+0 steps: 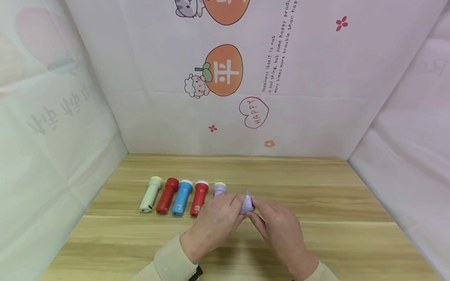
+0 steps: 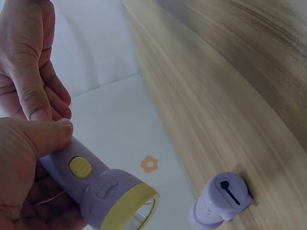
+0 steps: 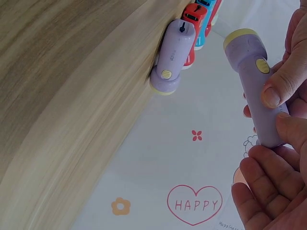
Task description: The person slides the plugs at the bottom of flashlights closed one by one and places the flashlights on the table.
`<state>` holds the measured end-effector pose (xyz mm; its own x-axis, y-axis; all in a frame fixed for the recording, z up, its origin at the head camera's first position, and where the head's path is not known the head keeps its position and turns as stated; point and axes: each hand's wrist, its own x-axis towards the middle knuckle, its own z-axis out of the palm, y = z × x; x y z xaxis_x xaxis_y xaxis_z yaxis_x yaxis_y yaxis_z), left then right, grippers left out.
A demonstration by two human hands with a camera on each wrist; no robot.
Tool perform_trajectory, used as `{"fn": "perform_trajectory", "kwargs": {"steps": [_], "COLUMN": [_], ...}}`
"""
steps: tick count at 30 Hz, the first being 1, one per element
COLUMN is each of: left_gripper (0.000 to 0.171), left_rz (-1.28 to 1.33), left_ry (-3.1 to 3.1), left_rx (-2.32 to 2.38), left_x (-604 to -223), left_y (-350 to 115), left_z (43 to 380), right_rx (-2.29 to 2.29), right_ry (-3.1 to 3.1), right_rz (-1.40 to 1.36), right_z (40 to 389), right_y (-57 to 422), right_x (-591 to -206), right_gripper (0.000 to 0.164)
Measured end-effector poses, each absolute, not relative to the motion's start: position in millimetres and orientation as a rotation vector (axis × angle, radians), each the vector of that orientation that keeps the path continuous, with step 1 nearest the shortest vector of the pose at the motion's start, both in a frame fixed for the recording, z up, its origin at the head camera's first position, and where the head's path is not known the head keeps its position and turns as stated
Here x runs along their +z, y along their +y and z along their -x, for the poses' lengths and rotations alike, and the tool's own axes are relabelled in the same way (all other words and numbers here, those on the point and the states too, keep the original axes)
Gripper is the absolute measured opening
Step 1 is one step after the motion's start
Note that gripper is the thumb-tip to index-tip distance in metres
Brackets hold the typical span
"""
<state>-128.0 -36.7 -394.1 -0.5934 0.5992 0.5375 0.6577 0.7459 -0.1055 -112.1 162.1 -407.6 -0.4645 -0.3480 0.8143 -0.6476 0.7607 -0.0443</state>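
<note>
My left hand (image 1: 219, 216) grips a purple flashlight (image 2: 72, 165) with a yellow switch and a yellow rim round its lens. Its lens end points away from my right hand (image 1: 279, 228), which pinches the tail end between thumb and fingers. Two thin metal prongs (image 1: 248, 192) stick up beside the tail in the head view. In the right wrist view the right thumb (image 3: 290, 128) lies on the body near the tail, with the other fingers below it. A second purple flashlight (image 3: 175, 50) lies on the table, partly hidden behind the left hand in the head view.
Left of the hands, a row lies on the wooden table (image 1: 316, 242): a pale green flashlight (image 1: 150, 197), a dark red flashlight (image 1: 167, 197), a blue flashlight (image 1: 182, 199) and a red flashlight (image 1: 199, 197). White printed cloth (image 1: 302, 125) encloses the back and sides.
</note>
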Motion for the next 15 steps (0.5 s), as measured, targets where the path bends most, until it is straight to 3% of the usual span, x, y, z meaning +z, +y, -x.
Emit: {"fn": "perform_trajectory", "kwargs": {"steps": [5,15], "left_gripper": [0.044,0.043], "left_rz": [0.946,0.945], "left_ry": [-2.396,-2.366], "left_rx": [-0.131,-0.136], "left_x": [-394.6,-397.1], "left_y": [-37.7,-38.3], "left_z": [128.0,127.9], "right_rx": [0.454,0.449], "right_ry": [-2.113,-2.105], "right_rz": [-0.753,-0.754], "right_z": [112.5,113.0], "right_y": [162.8,162.4], "right_x": [-407.5,-407.4], "right_gripper": [0.035,0.034]}}
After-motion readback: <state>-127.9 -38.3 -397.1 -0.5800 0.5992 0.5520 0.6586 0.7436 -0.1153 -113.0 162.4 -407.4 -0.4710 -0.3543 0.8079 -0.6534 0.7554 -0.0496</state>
